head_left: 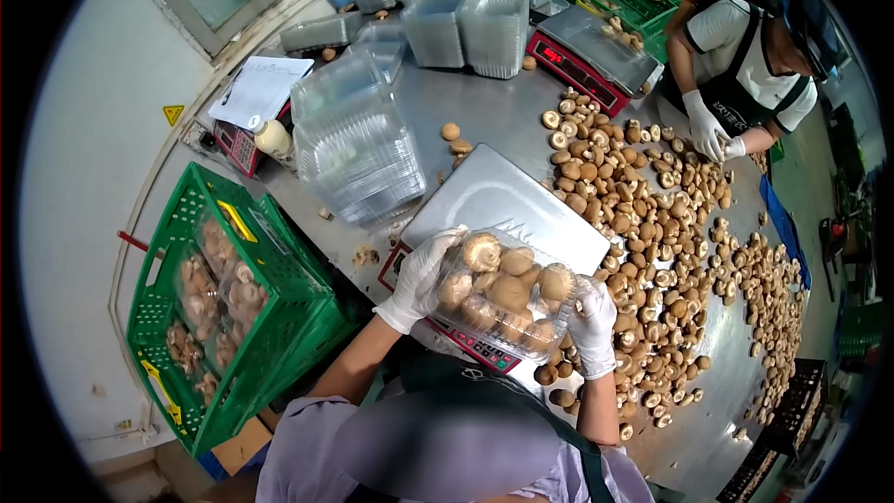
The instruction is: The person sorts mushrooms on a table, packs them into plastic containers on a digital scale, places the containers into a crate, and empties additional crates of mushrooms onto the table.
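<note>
We've got a clear plastic box of mushrooms (507, 293) up in both hands, over the near edge of a scale (507, 196) on the metal table (722, 354). Our left hand (421, 279) has its gloved fingers closed on one end, and our right hand (593, 324) is gripping the other. We can't tell if there's a lid on it.

Writing-wise, slim pickings. The scale's red front has a keypad, but the key labels are too small for us. A second scale (601, 47) further back has red digits lit up, too blurry to swear to. There's white lettering on our dark apron and on the co-worker's apron (731, 116), neither readable. Same with the sheet on the clipboard (263, 86), sitting near a small bottle (272, 143). The wall has a yellow triangle sign (173, 115), its symbol too tiny.

Loose mushrooms (633, 224) are heaped to our right, and tall stacks of clear boxes (358, 144) stand past our left hand. The green crate (312, 317) at our left holds filled packs (222, 289). Across the table, the co-worker has white-gloved hands (715, 135) close together.
</note>
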Tool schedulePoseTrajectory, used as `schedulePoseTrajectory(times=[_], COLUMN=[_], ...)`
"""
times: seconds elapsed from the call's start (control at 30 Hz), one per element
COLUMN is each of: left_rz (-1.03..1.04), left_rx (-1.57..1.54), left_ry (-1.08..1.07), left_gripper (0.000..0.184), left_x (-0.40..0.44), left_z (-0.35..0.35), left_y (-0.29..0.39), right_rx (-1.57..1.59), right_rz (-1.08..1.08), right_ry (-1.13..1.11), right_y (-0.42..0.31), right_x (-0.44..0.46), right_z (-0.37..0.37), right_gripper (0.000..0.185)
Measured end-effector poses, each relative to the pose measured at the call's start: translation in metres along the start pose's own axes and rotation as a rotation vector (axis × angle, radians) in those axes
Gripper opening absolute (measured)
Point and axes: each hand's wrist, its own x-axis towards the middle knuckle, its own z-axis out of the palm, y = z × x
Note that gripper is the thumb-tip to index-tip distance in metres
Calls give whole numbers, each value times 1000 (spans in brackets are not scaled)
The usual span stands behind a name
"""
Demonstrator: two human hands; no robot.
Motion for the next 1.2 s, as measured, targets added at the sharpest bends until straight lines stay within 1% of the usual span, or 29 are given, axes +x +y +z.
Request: schedulePoseTrajectory(times=[0.07,0.17,0.23,0.27,0.3,0.33,0.37,0.43,0.47,0.5,0.53,0.57,0.6,0.63,0.7,0.77,0.83,0.87,0.9,0.93,0.97,1.03,1.1,1.17,1.2], left_rz=[38,65,36,-94,-224,-280,-313,-574,-423,-392,-363,-459,-479,-519,-604,-558,-452,-462,-451,-480,-498,-656,-727,-825,-928], left_rx=[-90,-64,-109,-298,-474,-796,-1113,-1683,-1775,-1834,-1891,-1934,-2025,-1883,-1875,-1657,-1194,-1042,-871,-785,-652,-384,-258,-90,-129], left_ry=[48,72,95,92,106,204,314,356,235,183,127,159,221,295,360,532,717,807,955,1058,1199,1258,1312,1321,1379], left_gripper=[54,57,65,64,62,72,82,85,82,77,72,67,61,58,58,54,51,49,49,59,53,45,42,39,40], left_x=[-1,-2,-7,-12,-16,-12,-6,-7,-19,-26,-28,-25,-16,-23,-42,-50,-62,-90,-102,-117,-134,-178,-210,-265,-287], left_z=[-3,-12,-13,-14,-14,-15,-14,-1,15,17,11,10,-8,-11,-27,-87,-154,-175,-208,-239,-268,-328,-369,-417,-437], left_y=[6,9,7,8,10,20,29,34,29,32,41,54,69,55,25,44,80,58,61,62,61,54,53,24,24], right_rx=[8,28,76,144,167,198,324,416,460,759,674,575,660,684,665,621,633,622,623,615,606,571,538,557,561], right_rz=[12,25,68,68,126,101,285,397,455,623,553,483,388,358,332,207,196,201,205,213,221,255,281,252,227], right_ry=[24,47,-13,-47,-95,-121,-146,-169,-177,-196,-343,-478,-425,-482,-575,-533,-542,-556,-563,-575,-587,-602,-618,-576,-587], right_y=[-2,-9,-11,-14,-11,-10,-11,-16,-18,-52,-52,-50,-73,-94,-85,-91,-95,-92,-87,-87,-86,-83,-83,-79,-85], right_x=[0,4,3,3,-7,-13,-28,-45,-54,-27,-24,-22,-4,15,10,15,19,17,13,13,14,12,12,10,18], right_z=[2,2,2,-1,0,2,8,21,28,22,29,33,32,26,39,40,40,42,43,43,41,40,38,42,44], right_gripper=[29,29,31,32,30,29,32,52,63,55,48,41,28,25,21,10,8,7,7,7,7,7,7,6,5])
